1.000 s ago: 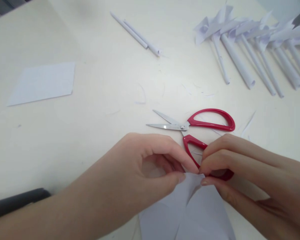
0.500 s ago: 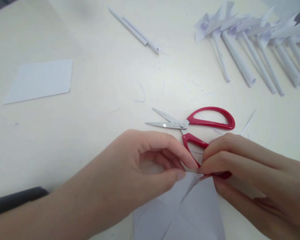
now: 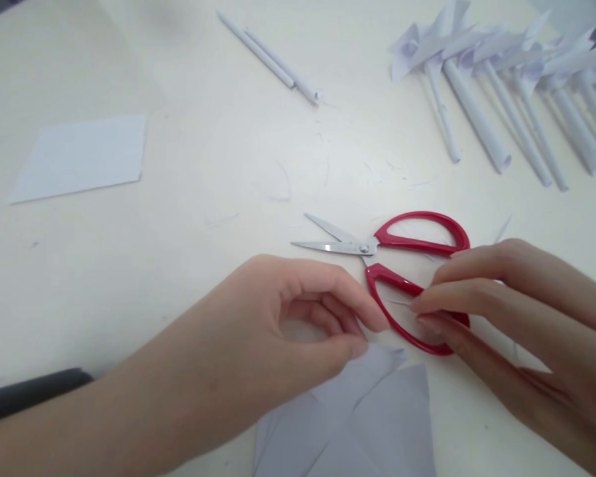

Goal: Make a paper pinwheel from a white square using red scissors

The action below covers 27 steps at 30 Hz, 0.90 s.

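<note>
A white sheet of paper (image 3: 387, 424) with diagonal cuts or creases lies at the bottom centre. My left hand (image 3: 288, 331) is closed at its top corner, thumb against the sheet and fingers curled behind it. To the right, apart from the sheet, my right hand (image 3: 516, 318) hovers over the lower handle of the red-handled scissors (image 3: 417, 246). Its thumb and fingertips are brought together; whatever lies between them is too small to make out. The scissors rest on the table with their blades apart, pointing left, and the right fingers cover part of the lower handle.
Several paper pinwheels (image 3: 501, 112) on rolled sticks lie at the upper right. Two rolled paper sticks (image 3: 278, 63) are at the top centre, and a blank paper piece (image 3: 81, 159) is at left. Thin paper scraps (image 3: 285, 182) dot the table. A dark object (image 3: 34, 394) sits beside my left forearm.
My right hand has come away from the paper's corner, moving right and slightly up over the scissors handle. The sheet has shifted slightly left; my left hand stays almost in place.
</note>
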### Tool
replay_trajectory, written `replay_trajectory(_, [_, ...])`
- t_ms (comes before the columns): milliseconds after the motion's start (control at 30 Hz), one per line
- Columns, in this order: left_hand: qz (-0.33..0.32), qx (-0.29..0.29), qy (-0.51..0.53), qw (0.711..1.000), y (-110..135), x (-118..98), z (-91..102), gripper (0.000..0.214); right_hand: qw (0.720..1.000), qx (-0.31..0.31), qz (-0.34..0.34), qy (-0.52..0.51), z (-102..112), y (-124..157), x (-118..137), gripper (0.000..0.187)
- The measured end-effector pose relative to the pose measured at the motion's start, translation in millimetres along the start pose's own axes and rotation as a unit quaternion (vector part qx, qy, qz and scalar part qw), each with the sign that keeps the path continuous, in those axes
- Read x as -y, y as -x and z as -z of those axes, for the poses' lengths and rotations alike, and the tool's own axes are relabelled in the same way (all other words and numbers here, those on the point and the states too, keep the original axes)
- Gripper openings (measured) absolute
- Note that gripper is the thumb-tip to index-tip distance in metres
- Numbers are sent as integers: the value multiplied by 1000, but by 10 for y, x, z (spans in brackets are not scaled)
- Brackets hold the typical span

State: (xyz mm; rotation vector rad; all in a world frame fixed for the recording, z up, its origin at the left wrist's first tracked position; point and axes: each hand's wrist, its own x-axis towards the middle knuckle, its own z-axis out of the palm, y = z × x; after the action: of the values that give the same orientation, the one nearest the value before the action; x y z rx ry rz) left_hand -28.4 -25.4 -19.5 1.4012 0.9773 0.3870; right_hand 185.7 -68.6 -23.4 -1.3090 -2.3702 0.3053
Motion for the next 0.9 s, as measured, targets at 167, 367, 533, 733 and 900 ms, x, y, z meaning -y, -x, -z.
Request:
replay_trajectory(167, [0, -2, -5, 1000, -6, 0, 3, 18, 998, 23, -4, 57, -13, -23, -23, 12])
replay_trajectory(367, [-4, 0, -10, 1000, -8, -2, 11, 16, 998, 39, -14, 46, -23, -42, -22, 12])
replay_trajectory(533, [33, 17, -5, 999, -2, -23, 20, 16, 998, 47, -27, 43, -3, -58, 20, 14])
replay_trajectory(733, [34, 20, 11, 999, 7, 0, 22, 17, 999, 28, -24, 21, 28, -61, 25, 7])
replay_trajectory(900, [17, 26, 21, 999, 10, 40, 20, 20, 998, 50, -23, -9, 35, -60, -7, 6])
